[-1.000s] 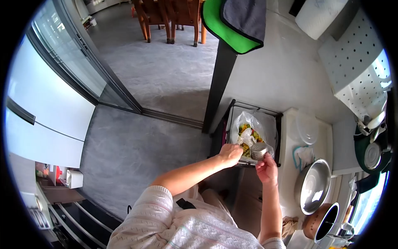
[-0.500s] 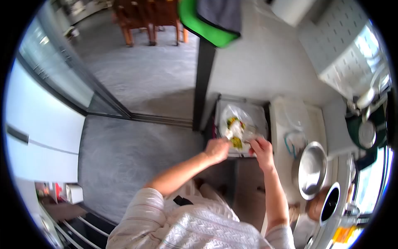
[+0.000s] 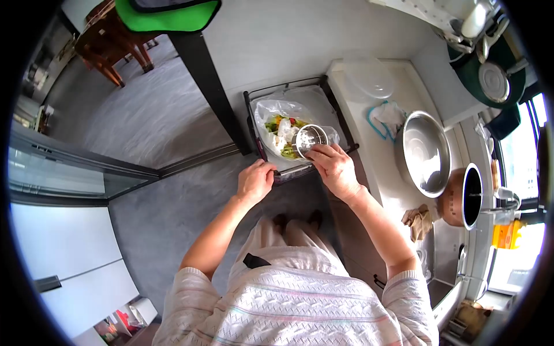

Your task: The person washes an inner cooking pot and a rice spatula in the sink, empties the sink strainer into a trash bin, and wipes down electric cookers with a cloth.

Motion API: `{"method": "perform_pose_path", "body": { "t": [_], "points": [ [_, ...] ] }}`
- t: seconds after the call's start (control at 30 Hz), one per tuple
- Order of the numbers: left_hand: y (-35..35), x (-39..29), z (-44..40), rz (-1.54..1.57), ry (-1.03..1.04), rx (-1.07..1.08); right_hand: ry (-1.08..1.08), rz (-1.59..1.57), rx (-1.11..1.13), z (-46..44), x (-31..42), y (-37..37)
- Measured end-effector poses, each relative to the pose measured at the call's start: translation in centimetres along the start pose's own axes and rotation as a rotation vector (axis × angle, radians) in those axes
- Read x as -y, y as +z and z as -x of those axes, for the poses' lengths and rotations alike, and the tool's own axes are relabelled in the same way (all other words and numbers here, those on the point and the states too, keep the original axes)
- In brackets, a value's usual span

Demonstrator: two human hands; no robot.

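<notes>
The cup [image 3: 311, 138] is shiny metal, the bag [image 3: 288, 108] thin, crinkled clear plastic. Glossy, smooth metal forms the basin [image 3: 427, 154]; the tabletop [image 3: 369, 155] is smooth with a soft sheen. The pot [image 3: 452, 199] looks smooth outside, perhaps glazed, though distortion blurs it. The rag [image 3: 419, 222] is creased cloth, the shirt [image 3: 300, 300] textured knit, the chair [image 3: 107, 46] polished wood.

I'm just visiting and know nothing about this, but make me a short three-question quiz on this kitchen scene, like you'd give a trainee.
1. Which of the person's hands holds the metal cup?
2. True or false: the large metal bowl sits inside the lined container.
3. Fill in: the colourful scraps lie in a plastic (blank).

Key: 1. the right hand; 2. false, it sits on the counter; 3. bag.
</notes>
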State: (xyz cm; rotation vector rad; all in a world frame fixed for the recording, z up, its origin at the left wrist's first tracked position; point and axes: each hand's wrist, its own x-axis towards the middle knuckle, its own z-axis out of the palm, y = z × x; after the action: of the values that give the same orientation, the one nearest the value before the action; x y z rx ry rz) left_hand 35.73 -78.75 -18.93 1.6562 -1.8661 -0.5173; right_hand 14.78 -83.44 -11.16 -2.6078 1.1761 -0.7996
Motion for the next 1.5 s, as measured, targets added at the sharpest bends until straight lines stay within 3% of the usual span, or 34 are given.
{"method": "perform_pose_path", "body": {
  "t": [0.2, 0.37, 0.43, 0.5, 0.57, 0.6, 0.63, 0.73, 0.83, 0.97, 1.07, 1.1, 1.2, 1.23, 1.27, 1.37, 1.47, 1.5],
  "points": [
    [-0.3, -1.1, 0.5, 0.08, 0.034, -0.024, 0.059, -0.059, -0.059, 2.5, 0.4, -3.0],
    [-1.4, -1.8, 2.6, 0.059, 0.049, 0.005, 0.199, -0.068, -0.099, 10.5, -0.2, -10.2],
    [-1.2, -0.5, 3.8, 0.064, 0.016, 0.022, 0.447, 0.036, -0.065, 15.1, 0.6, -14.7],
    [-0.7, 0.3, 5.3, 0.057, -0.047, 0.05, 0.651, 0.116, -0.158, 22.7, -0.1, -17.3],
    [0.0, -0.1, 6.3, 0.047, -0.102, 0.089, 0.898, -0.004, -0.404, 31.3, -1.2, -18.8],
    [0.5, -1.1, 6.5, 0.072, -0.133, 0.116, 1.04, 0.084, -0.404, 35.1, -1.5, -20.0],
    [1.2, -1.7, 6.7, 0.06, -0.111, 0.13, 1.186, 0.225, -0.289, 38.1, -1.8, -21.3],
    [3.8, -4.0, 6.5, 0.069, -0.064, 0.196, 1.506, 0.255, -0.26, 49.8, -5.8, -20.6],
    [5.6, -8.5, 6.5, 0.077, -0.035, 0.26, 1.645, 0.319, -0.042, 56.3, -9.0, -20.2],
    [7.3, -12.5, 8.1, 0.037, 0.006, 0.304, 1.736, 0.218, -0.002, 63.5, -14.5, -18.3],
    [7.8, -13.0, 9.8, 0.019, -0.002, 0.304, 1.776, 0.241, -0.048, 64.0, -15.9, -17.9],
    [8.0, -13.4, 10.7, 0.011, -0.01, 0.297, 1.829, 0.257, 0.034, 64.4, -17.1, -17.4],
    [8.0, -13.7, 13.2, -0.034, -0.056, 0.348, 1.674, 0.068, 0.179, 67.9, -19.2, -14.2],
    [7.9, -14.3, 13.9, -0.039, -0.081, 0.345, 1.853, -0.277, 0.131, 66.2, -18.8, -15.1],
    [8.0, -14.3, 14.5, -0.048, -0.096, 0.339, 1.954, -0.404, 0.156, 64.0, -18.3, -16.1],
    [7.8, -14.3, 16.0, -0.078, -0.137, 0.311, 1.663, -0.063, 0.279, 65.9, -20.6, -14.5],
    [8.1, -14.5, 16.3, -0.077, -0.137, 0.304, 1.342, 0.132, 0.187, 64.7, -22.4, -14.3],
    [8.3, -14.6, 16.4, -0.063, -0.131, 0.298, 1.381, 0.027, 0.002, 60.8, -20.9, -15.9]
  ]
}}
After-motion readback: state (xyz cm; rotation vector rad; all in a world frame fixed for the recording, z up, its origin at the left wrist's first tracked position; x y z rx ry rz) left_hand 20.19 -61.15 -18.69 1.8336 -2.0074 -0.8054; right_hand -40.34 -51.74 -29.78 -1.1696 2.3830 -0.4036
